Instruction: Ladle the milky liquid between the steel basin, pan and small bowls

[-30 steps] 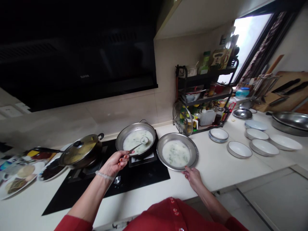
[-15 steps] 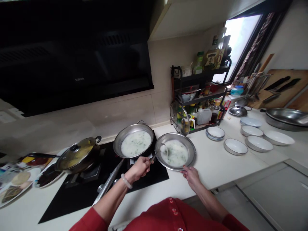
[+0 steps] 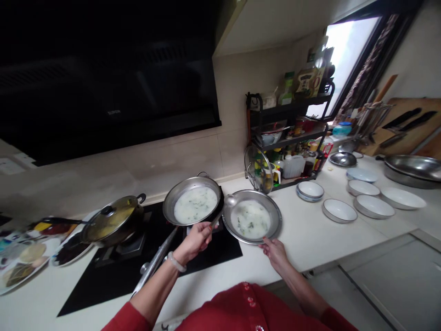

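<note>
Centrally, we see two wide metal vessels side by side, each holding white liquid. The wok point(image 3: 168, 202) sits over a burner of the black hob point(image 3: 87, 289), its long handle point(image 3: 155, 262) slanting toward the front of the counter point(image 3: 201, 287); inside, we note a milky soup point(image 3: 195, 205) flecked with green. Just to the right, the basin point(image 3: 277, 217) contains similar pale soup point(image 3: 251, 219), its darker greens gathered in clumps near the middle. On the hob's left side, a dark pot point(image 3: 122, 233) with a glass lid point(image 3: 113, 218) shows yellowish contents through the pane, and farther left we find plates of food, one heaped with something dark point(image 3: 71, 250). To the right of the basin stand white-lined bowls, among them a shallow one point(image 3: 340, 209) and a small stack point(image 3: 310, 191). Turning to the ladle point(image 3: 230, 201), we observe a rounded, silvery metal head, somewhat blurred, tilted above the basin's left rim in the space between the two vessels; whether it touches that rim or carries any soup, we cannot tell. Its handle rises from the left hand point(image 3: 195, 242), whose fingers are closed around it. The right hand point(image 3: 274, 253) grips the basin's near rim, with fingertips at the edge.
</note>
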{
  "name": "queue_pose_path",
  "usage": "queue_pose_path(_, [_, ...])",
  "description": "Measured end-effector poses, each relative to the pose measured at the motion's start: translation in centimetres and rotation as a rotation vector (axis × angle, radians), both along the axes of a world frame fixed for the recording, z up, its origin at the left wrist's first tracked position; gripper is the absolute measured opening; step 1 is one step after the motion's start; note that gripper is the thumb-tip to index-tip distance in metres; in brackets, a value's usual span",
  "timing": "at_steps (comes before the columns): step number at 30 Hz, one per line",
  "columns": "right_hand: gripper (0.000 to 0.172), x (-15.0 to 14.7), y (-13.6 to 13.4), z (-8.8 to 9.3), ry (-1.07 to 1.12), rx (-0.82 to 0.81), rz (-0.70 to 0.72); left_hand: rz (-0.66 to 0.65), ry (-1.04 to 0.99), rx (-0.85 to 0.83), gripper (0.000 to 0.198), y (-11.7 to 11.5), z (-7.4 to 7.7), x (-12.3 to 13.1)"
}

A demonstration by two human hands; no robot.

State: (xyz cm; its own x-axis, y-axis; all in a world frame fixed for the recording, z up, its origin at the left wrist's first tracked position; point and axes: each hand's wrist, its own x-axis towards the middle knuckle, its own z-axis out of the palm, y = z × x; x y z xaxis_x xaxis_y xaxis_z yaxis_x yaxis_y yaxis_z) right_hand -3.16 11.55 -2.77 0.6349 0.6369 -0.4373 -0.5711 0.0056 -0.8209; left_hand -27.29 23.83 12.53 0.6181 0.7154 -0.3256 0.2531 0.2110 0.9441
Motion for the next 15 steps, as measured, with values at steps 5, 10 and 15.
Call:
queue_pose_path(5, [0.045,0.1,0.0,0.0,0.01,-0.005,-0.002,0.224,-0.153,-0.12,0.033,2.7,2.2,-3.7])
queue_pose_path(10, [0.046,0.2,0.0,0.1,0.025,-0.007,-0.003,0.394,0.078,0.04,0.023,5.9,1.2,-6.7])
queue_pose_path(15, [0.046,0.2,0.1,0.2,0.028,-0.013,-0.002,0.482,0.176,0.029,0.009,7.3,-0.2,-6.7])
